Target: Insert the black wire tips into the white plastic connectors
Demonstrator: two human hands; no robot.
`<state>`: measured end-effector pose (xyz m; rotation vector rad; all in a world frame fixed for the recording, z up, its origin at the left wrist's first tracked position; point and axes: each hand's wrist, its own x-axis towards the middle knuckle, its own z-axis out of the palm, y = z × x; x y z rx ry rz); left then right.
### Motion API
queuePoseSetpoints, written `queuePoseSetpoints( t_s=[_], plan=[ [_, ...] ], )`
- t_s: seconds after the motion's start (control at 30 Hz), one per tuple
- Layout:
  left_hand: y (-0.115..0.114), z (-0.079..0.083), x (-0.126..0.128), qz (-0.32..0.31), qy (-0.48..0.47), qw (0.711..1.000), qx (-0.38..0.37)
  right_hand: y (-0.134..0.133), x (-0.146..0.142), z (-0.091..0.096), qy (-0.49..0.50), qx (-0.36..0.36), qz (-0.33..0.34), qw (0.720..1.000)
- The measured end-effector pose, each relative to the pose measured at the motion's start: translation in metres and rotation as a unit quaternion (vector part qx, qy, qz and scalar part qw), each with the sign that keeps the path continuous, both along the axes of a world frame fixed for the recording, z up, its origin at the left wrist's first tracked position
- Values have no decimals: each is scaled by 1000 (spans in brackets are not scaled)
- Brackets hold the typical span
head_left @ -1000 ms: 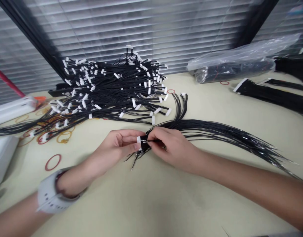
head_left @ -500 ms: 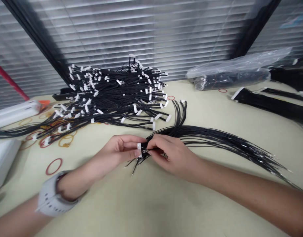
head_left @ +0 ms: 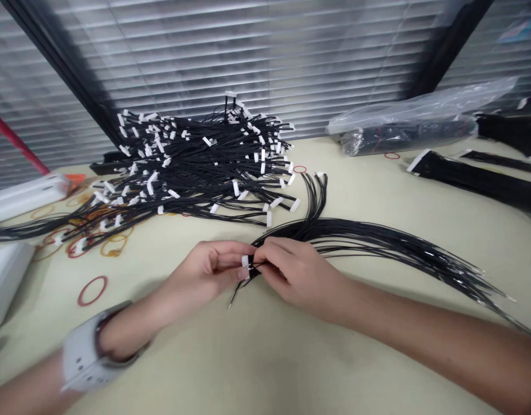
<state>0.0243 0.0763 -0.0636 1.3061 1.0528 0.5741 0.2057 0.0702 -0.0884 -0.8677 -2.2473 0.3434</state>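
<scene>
The person's left hand (head_left: 205, 271) and right hand (head_left: 298, 274) both pinch a small white plastic connector (head_left: 245, 262), held just above the cream tabletop (head_left: 265, 357) at the end of a fanned bundle of thin black wires (head_left: 378, 242). Beyond lies a large heap of white-tipped black wire harnesses (head_left: 196, 167).

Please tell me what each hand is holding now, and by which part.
The left hand pinches a small white connector at its body; the right hand grips the black wires just beside it.
</scene>
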Motion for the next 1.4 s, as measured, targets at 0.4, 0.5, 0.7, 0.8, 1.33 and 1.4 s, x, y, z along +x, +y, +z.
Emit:
queuePoseSetpoints(
  t_s=[0.4, 0.5, 0.7, 0.8, 1.33, 1.4],
  plan=[
    [8, 1, -5, 63, -33, 997, -28, 9, 10, 7, 105, -3, -91, 990],
    [9, 0, -8, 43, -42, 997, -39, 6, 8, 7, 59, -29, -107, 992],
    [9, 0, -7, 32, -22, 999, -23, 4, 11, 3, -108, 209, -53, 970],
    [9, 0, -6, 30, -21, 999, -23, 3, 11, 3, -119, 229, -52, 965],
    [7, 2, -6, 22, -36, 999, -31, 2, 10, 3, -124, 232, -23, 964],
    [7, 1, -6, 19, -38, 999, -31, 2, 10, 4, -116, 233, -18, 965]
  ],
)
